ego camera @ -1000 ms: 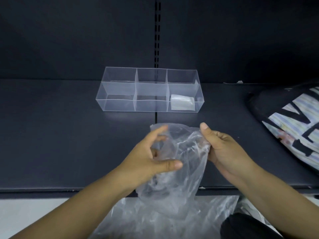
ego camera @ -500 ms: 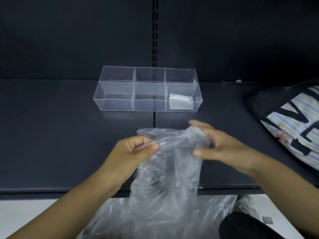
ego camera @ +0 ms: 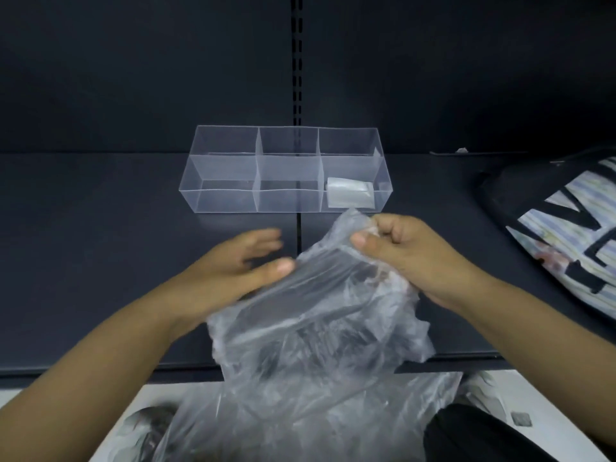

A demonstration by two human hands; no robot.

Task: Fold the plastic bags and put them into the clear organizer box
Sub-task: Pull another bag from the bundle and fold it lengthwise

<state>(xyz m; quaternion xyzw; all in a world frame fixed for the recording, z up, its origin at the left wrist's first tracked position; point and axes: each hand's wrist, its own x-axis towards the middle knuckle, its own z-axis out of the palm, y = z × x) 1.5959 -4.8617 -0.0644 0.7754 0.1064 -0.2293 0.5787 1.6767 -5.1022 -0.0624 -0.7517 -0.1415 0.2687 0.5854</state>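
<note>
A crumpled clear plastic bag [ego camera: 310, 315] hangs over the front edge of the dark shelf [ego camera: 100, 268]. My right hand [ego camera: 410, 258] grips its top edge in curled fingers. To the left of the bag my left hand [ego camera: 240, 265] is flat, fingers straight and blurred, its thumb touching the bag's left side. Behind them stands the clear organizer box [ego camera: 230, 168] with several compartments. A folded bag [ego camera: 350, 192] lies in its front right compartment.
A black bag with a striped, lettered panel [ego camera: 560, 225] lies on the shelf at the right. More clear plastic [ego camera: 266, 428] is heaped below the shelf edge, beside a dark shape [ego camera: 473, 435] at the bottom right. A dark back wall rises behind the box.
My left hand let go of the bag's top and opened flat, sliding left. My right hand closed round the bag's upper edge and moved it toward the box.
</note>
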